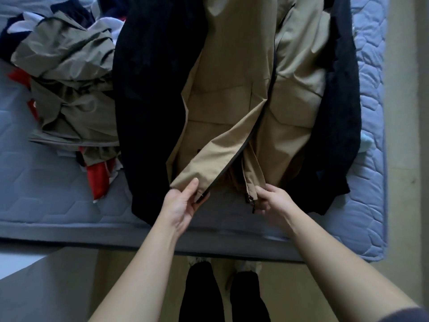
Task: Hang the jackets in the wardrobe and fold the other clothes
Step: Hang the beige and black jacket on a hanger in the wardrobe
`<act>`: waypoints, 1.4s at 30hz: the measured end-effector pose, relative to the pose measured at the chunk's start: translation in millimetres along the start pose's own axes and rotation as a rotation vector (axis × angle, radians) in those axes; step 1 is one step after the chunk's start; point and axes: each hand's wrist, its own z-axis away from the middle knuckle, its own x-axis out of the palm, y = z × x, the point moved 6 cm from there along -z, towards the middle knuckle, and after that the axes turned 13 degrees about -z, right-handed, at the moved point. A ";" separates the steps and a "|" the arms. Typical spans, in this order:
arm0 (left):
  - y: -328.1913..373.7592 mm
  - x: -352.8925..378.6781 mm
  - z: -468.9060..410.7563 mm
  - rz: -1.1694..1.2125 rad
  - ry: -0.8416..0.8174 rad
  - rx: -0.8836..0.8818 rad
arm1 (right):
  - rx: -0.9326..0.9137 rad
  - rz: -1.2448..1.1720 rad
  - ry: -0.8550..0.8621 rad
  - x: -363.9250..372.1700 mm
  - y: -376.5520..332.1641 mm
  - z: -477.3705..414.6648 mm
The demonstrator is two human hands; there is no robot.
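Note:
A tan jacket lies front-up along the mattress, on top of black garments. Its dark front zip is undone near the hem and the two front panels spread apart there. My left hand pinches the bottom corner of the left panel. My right hand grips the bottom of the right panel by the zipper end, where a dark zip pull hangs down. Both hands are at the mattress's near edge.
A heap of crumpled clothes in olive, red, white and navy lies on the left of the mattress. A dark fleecy garment lies along the jacket's right side. My legs and shoes stand on the floor below the mattress edge.

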 end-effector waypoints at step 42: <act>-54.9 87.2 47.1 -0.258 0.129 0.058 | -0.061 -0.285 -0.144 -23.7 -19.5 73.2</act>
